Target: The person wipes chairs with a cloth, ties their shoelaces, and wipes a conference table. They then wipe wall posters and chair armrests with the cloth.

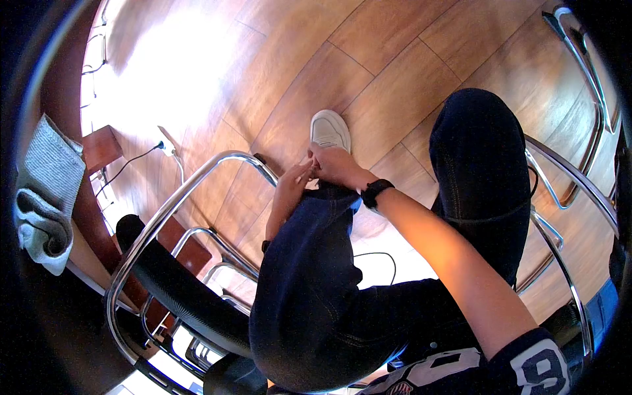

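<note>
A white shoe (329, 131) is on my foot, which is drawn in toward me above the wooden floor. Both hands meet at the shoe's ankle end, just beyond the cuff of my dark blue jeans (296, 263). My right hand (334, 164) has its fingers curled closed there and covers part of the shoe. My left hand (293, 184) touches it from the left, fingers bent together in a pinch. What lies between the fingers, if anything, is too small and hidden to make out. A black watch (376, 191) is on my right wrist.
A chrome chair frame (172, 201) with a black padded seat stands at my left. Another metal chair frame (586, 79) is at upper right. A grey folded cloth (49, 191) hangs at far left. A power strip (169, 147) and cables lie on the wooden floor (388, 39).
</note>
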A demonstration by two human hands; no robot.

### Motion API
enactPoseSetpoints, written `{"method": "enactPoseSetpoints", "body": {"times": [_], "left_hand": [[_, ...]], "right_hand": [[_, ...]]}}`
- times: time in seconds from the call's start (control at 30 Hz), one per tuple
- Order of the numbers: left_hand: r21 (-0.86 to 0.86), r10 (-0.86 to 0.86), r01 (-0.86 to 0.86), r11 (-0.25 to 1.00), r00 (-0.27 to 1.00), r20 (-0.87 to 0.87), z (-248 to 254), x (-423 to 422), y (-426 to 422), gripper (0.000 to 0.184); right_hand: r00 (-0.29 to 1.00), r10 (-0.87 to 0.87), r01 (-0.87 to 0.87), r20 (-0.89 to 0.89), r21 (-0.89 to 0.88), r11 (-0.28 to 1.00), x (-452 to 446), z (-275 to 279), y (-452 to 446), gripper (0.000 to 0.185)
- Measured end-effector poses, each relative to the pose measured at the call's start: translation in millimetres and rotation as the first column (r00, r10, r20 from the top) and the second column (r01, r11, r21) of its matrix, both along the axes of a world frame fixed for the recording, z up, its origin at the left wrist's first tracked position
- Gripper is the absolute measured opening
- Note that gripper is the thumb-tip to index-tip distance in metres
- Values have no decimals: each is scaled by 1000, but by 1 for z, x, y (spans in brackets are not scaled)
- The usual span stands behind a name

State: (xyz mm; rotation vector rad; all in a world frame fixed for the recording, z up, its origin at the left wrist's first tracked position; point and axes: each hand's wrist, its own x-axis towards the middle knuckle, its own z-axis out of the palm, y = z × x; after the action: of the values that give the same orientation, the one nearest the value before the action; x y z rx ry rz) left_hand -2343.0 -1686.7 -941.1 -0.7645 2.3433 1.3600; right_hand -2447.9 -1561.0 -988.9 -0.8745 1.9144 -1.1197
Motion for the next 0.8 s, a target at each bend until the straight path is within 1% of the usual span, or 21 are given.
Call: {"method": "enactPoseSetpoints", "body": {"times": [0.03,0.1,0.13,0.17,0.2,0.23,0.3,0.33,0.4,0.43,0.47,0.5,0.53,0.6,0.63,0.67,0.7,0.8], "left_hand": [[-4,18,-18,1000,1000,-18,1,1,1,26],[-7,57,-57,998,997,-49,2,6,8,25],[-34,37,-39,999,998,-53,3,8,8,26],[-62,17,-21,998,998,-62,4,7,8,26],[-91,-2,-5,996,998,-70,4,7,7,27],[-96,-11,0,995,993,-113,1,8,7,27],[-109,-34,13,994,980,-196,-3,11,5,29],[-117,-40,17,993,980,-193,-5,11,5,29],[-129,-53,30,991,982,-183,-7,14,5,29],[-130,-14,-6,992,988,-151,-8,16,7,29],[-133,28,-44,990,992,-122,-8,17,11,29],[-137,70,-82,987,993,-94,-10,19,13,29],[-176,67,-82,981,993,-92,-16,24,15,27],[-250,57,-79,965,994,-92,-31,36,18,24],[-264,68,-89,960,994,-89,-34,40,20,24],[-242,87,-105,965,993,-85,-35,43,19,23],[-220,100,-115,969,992,-79,-34,45,21,23],[-22,203,-204,979,978,-43,-21,50,24,21]], "right_hand": [[999,33,-33,-31,10,999,-2,-2,-3,24],[994,67,-65,89,-25,998,0,-8,-4,22],[985,88,-82,148,-42,996,1,-13,-3,22],[953,92,-61,288,-117,991,0,-18,-3,22],[901,107,-29,420,-188,982,4,-32,-2,23],[830,130,13,543,-252,968,3,-37,-1,25],[763,124,28,634,-223,974,-3,-42,3,24],[727,118,35,676,-208,977,-8,-39,4,23],[828,25,36,559,-98,995,-14,-37,7,21],[869,-17,43,494,-42,998,-14,-36,8,20],[883,-82,108,461,-31,994,-13,-34,11,19],[893,-146,172,426,-24,985,-9,-38,14,18],[897,-211,237,389,-20,971,-7,-42,18,18],[866,-357,329,350,139,934,-4,-60,34,17],[845,-427,373,321,218,902,-6,-60,42,17],[806,-497,419,321,283,863,-6,-58,50,14],[797,-519,441,310,288,850,-4,-60,51,14],[771,-573,492,279,310,813,3,-77,48,13]]}}
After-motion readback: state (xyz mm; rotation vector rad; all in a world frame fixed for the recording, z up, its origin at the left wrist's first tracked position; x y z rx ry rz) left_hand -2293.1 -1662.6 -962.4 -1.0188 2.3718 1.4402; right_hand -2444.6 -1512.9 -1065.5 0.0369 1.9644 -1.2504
